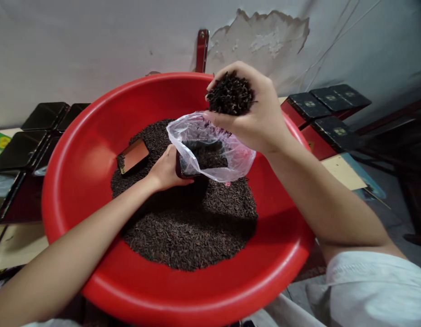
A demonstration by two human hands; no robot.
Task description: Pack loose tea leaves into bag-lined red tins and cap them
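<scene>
My right hand is curled around a handful of dark loose tea leaves, held just above the mouth of a clear plastic bag. Some leaves hang below the fingers, over the opening. The bag lines a dark tin, its rim spread wide, with tea visible inside. My left hand grips the tin's left side and keeps it over the heap of tea in a large red basin. Left of that hand, a small rectangular container lies tilted on the heap.
Several dark tins stand left of the basin, some with plastic showing. More black-topped red tins stand to the right, near a cream-coloured card. Behind the basin, a narrow red piece leans on the peeling wall.
</scene>
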